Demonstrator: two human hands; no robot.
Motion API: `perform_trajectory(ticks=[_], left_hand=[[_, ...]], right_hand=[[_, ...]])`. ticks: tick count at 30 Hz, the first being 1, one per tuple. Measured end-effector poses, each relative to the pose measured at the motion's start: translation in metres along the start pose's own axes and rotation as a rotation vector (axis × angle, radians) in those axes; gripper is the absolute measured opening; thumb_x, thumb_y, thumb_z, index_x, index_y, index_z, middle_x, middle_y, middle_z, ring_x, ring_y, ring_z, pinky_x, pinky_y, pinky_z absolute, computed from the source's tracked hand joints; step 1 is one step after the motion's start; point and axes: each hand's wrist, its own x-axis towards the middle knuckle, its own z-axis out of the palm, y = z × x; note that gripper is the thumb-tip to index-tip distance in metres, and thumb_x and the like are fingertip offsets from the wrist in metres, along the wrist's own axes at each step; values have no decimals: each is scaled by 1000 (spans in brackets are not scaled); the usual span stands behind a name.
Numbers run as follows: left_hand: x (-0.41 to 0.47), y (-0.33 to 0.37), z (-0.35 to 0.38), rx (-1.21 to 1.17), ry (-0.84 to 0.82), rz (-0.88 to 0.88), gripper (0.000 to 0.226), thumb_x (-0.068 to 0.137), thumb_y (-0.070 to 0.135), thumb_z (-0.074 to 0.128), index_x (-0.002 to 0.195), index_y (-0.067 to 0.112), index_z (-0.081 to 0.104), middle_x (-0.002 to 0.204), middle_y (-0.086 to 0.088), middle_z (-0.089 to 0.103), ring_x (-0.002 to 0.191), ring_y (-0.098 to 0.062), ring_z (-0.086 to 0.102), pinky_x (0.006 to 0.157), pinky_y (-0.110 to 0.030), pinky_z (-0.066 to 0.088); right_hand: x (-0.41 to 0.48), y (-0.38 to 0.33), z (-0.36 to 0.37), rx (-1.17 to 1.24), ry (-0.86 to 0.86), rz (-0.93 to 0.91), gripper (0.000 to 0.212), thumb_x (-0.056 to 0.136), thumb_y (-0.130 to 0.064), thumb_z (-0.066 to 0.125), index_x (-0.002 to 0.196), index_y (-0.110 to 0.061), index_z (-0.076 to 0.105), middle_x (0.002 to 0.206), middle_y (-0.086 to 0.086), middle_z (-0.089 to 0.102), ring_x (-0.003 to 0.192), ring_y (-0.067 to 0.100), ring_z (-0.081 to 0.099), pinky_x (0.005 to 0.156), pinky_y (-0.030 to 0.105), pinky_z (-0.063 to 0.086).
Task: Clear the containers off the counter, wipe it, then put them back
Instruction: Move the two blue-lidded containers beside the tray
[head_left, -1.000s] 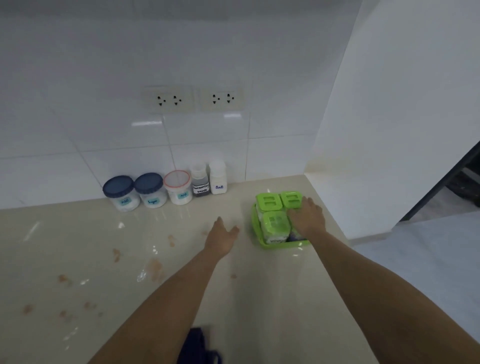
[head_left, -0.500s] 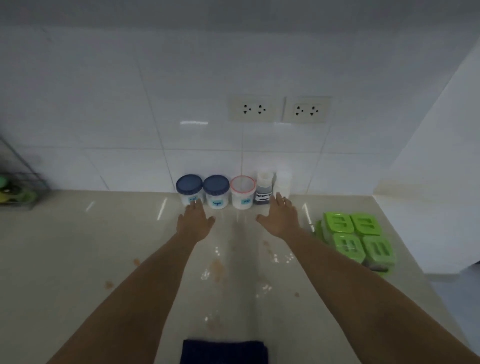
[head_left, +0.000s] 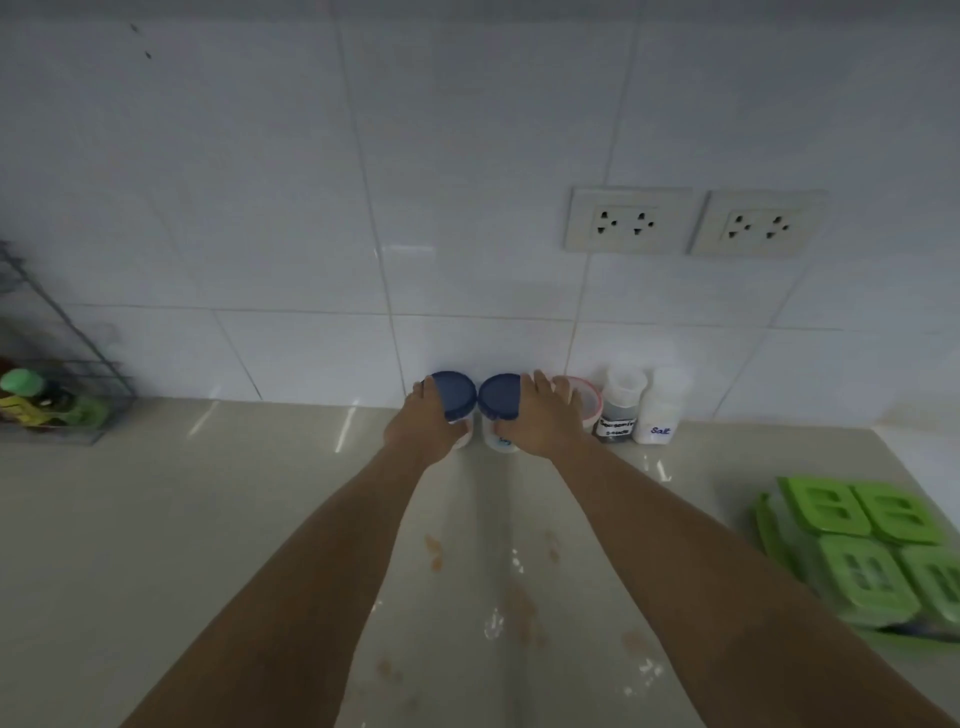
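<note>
Five containers stand in a row against the tiled wall. My left hand (head_left: 423, 423) grips the left blue-lidded jar (head_left: 456, 396). My right hand (head_left: 540, 415) grips the second blue-lidded jar (head_left: 500, 397), its fingers also reaching over the red-rimmed jar (head_left: 587, 400) beside it. To the right stand a dark-filled bottle (head_left: 618, 413) and a white bottle marked Salt (head_left: 661, 410). A green tray of four green-lidded boxes (head_left: 872, 556) sits at the right on the beige counter (head_left: 208, 545).
Brown stains (head_left: 434, 553) spot the counter between my arms. A wire rack with bottles (head_left: 47, 400) stands at the far left. Two wall sockets (head_left: 696, 222) sit above the row. The counter ends at a side wall on the right.
Both hands moved forward from the counter in front of the row and closed around the two blue-lidded jars. The view shifted right to left; the dark cloth at the bottom edge is out of view.
</note>
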Motion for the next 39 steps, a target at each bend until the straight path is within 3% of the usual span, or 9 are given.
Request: perform_trajectory(ticks=[4,7,13,16,20,25,30,36,39], left_hand=[[17,-9,7,-80,-14,4,101,84,44,64,150,7,-4,158,-10,13,142,-27,25,114,-43,28],[26,-14,11,-147,8,-26,107,81,43,67,150,9,-8,160,-8,3,144,-26,22,115,-44,29],[27,-21,11,-160,100,-48,98,76,42,73,149,9,16,145,-12,37,127,-29,45,103,-42,42],[23,-23,6,-110,94,-64,95,75,44,74,146,9,21,137,-13,43,121,-31,50,98,-42,45],[13,-26,-4,-124,68,-93,88,70,47,75,137,7,35,126,-11,50,112,-29,55,92,-42,50],[-8,-28,-14,-151,52,-116,74,70,46,75,123,6,44,117,-10,57,104,-26,58,83,-35,50],[-39,-21,-26,-133,27,-121,79,72,49,73,129,6,41,122,-8,55,109,-26,55,81,-30,44],[-87,9,-35,-179,-2,-44,38,77,34,71,106,11,64,107,-8,68,90,-18,61,73,-25,42],[-114,34,-31,-218,-3,-17,35,78,30,71,106,9,66,99,-4,66,86,-16,58,73,-25,42]], right_hand=[[10,2,11,32,-29,56,82,79,-58,57,143,-13,30,143,8,37,136,36,25,111,55,20],[10,-1,17,61,48,79,84,78,-60,59,142,-14,32,142,6,41,133,34,29,111,53,23],[6,-3,19,13,145,99,83,71,-64,64,134,-15,39,133,5,49,126,30,37,106,46,30],[6,-6,19,7,58,113,98,69,-67,62,143,-14,27,142,7,39,133,31,29,110,50,25],[-2,-17,16,-70,-7,150,85,66,-70,58,129,-15,41,131,6,44,126,30,32,107,54,22],[-26,-25,16,-71,-35,164,89,62,-70,59,129,-14,40,130,4,43,129,28,29,109,57,13],[-59,-15,1,80,-48,183,91,57,-66,67,127,-14,40,130,4,44,125,26,34,99,42,34],[-99,13,-44,203,-134,178,93,53,-56,74,127,-10,42,123,8,46,117,27,43,88,37,47],[-120,33,-62,191,-155,183,100,41,-59,71,125,-11,44,120,6,50,109,25,49,85,35,49]])
